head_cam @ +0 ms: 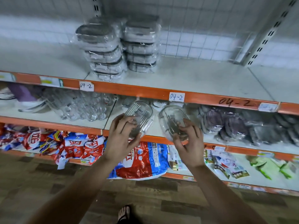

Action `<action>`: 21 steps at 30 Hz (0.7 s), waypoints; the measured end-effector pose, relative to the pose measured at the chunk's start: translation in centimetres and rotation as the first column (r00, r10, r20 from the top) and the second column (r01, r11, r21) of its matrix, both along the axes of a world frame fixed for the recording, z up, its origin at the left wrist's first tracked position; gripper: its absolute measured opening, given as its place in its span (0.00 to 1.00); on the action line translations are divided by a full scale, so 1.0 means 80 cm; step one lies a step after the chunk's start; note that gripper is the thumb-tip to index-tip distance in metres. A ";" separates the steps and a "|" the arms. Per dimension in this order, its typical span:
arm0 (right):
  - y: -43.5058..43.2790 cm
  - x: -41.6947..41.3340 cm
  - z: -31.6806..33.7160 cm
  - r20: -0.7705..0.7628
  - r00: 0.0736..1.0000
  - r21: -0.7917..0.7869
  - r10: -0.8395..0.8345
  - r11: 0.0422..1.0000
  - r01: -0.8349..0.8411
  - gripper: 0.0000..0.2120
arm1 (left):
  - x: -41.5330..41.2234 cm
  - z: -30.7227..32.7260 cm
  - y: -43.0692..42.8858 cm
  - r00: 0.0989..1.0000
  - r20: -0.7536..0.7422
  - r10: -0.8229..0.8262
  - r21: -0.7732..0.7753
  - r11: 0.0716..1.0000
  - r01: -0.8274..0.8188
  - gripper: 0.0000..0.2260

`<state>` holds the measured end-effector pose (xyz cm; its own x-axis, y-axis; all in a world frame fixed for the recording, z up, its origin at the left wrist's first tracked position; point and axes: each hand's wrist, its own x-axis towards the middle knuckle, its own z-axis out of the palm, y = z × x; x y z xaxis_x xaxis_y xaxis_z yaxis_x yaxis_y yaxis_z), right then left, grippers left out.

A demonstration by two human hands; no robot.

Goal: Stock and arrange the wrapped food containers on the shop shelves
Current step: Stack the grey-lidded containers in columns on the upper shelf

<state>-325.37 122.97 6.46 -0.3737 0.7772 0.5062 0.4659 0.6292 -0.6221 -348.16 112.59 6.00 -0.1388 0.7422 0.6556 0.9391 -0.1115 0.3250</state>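
Each of my hands holds one clear oval food container wrapped in plastic, in front of the middle shelf. My left hand [120,138] grips the left container [140,113] from below, tilted up. My right hand [188,143] grips the right container [171,117] at its near end. On the top shelf [202,78] stand two stacks of wrapped grey-lidded containers, the left stack [103,50] and the right stack [141,44], side by side and touching.
The middle shelf [113,120] holds clear glass jars [80,107] at left and wrapped purple-lidded containers [234,123] at right. Red and blue bags [139,160] fill the bottom shelf. Orange shelf edges carry "04-2" labels [176,97]. My sandalled foot [124,214] stands on the wood-pattern floor.
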 end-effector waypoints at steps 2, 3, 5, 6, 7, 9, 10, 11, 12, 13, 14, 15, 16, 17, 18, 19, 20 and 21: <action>0.007 0.009 0.018 -0.070 0.997 0.052 0.018 0.999 -0.014 0.14 | -0.004 0.023 0.011 1.000 -0.023 -0.001 0.031 1.000 0.001 0.13; 0.012 0.011 0.027 -0.095 0.995 0.078 0.028 0.997 -0.020 0.14 | -0.006 0.035 0.019 1.000 -0.030 -0.005 0.050 0.999 0.006 0.13; 0.027 0.011 0.046 -0.115 0.993 0.124 0.037 0.992 -0.023 0.14 | -0.013 0.059 0.035 1.000 -0.026 -0.010 0.055 0.998 0.012 0.12; 0.036 0.009 0.056 -0.108 0.993 0.139 0.040 0.990 -0.024 0.14 | -0.015 0.070 0.042 1.000 -0.024 -0.006 0.032 0.999 0.006 0.12; 0.048 0.006 0.067 -0.088 0.995 0.151 0.035 0.988 -0.021 0.14 | -0.020 0.080 0.050 1.000 -0.026 0.009 0.002 1.000 -0.009 0.12; 0.073 -0.002 0.086 -0.013 1.000 0.157 0.010 0.988 -0.008 0.15 | -0.029 0.094 0.064 0.999 -0.011 0.049 -0.103 0.993 -0.049 0.13; 0.087 -0.007 0.096 0.027 1.000 0.154 -0.004 0.988 0.000 0.16 | -0.036 0.102 0.072 0.998 0.013 0.060 -0.167 0.984 -0.057 0.14; 0.099 -0.012 0.105 0.069 0.998 0.141 -0.010 0.990 0.000 0.18 | -0.041 0.109 0.078 0.997 0.038 0.062 -0.227 0.973 -0.052 0.15; 0.111 -0.017 0.112 0.114 0.993 0.127 -0.015 0.992 0.000 0.20 | -0.047 0.115 0.085 0.997 0.052 0.055 -0.274 0.961 -0.039 0.16; 0.122 -0.022 0.116 0.163 0.986 0.113 -0.018 0.994 -0.001 0.22 | -0.053 0.121 0.092 0.998 0.047 0.041 -0.310 0.950 -0.024 0.18; 0.131 -0.025 0.117 0.212 0.977 0.101 -0.023 0.995 0.001 0.23 | -0.058 0.125 0.099 0.999 0.028 0.023 -0.341 0.940 -0.012 0.21; 0.140 -0.030 0.118 0.252 0.967 0.091 -0.031 0.996 0.008 0.23 | -0.063 0.131 0.106 1.000 0.008 0.003 -0.367 0.930 0.000 0.23; 0.149 -0.033 0.116 0.283 0.958 0.077 -0.037 0.997 0.016 0.22 | -0.066 0.135 0.114 1.000 -0.004 -0.011 -0.390 0.921 0.009 0.25; 0.159 -0.038 0.114 0.306 0.951 0.061 -0.046 0.998 0.028 0.20 | -0.070 0.139 0.122 1.000 -0.008 -0.015 -0.406 0.914 0.010 0.26; 0.167 -0.042 0.113 0.320 0.946 0.038 -0.053 0.998 0.043 0.19 | -0.072 0.141 0.129 1.000 -0.019 -0.007 -0.420 0.907 -0.002 0.25; 0.174 -0.046 0.112 0.324 0.944 0.011 -0.059 0.998 0.058 0.17 | -0.074 0.141 0.136 0.999 -0.043 0.011 -0.430 0.902 -0.028 0.24; 0.182 -0.052 0.113 0.321 0.945 -0.018 -0.065 0.997 0.075 0.16 | -0.076 0.141 0.144 0.996 -0.079 0.035 -0.431 0.900 -0.066 0.23; 0.186 -0.057 0.114 0.322 0.944 -0.040 -0.074 0.995 0.092 0.16 | -0.077 0.140 0.150 0.991 -0.115 0.062 -0.426 0.899 -0.106 0.22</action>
<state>-329.94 137.89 15.58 -0.4424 0.8350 0.3271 0.6951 0.5497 -0.4633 -354.29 124.55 17.22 -0.1653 0.9432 0.2883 0.9680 0.0991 0.2307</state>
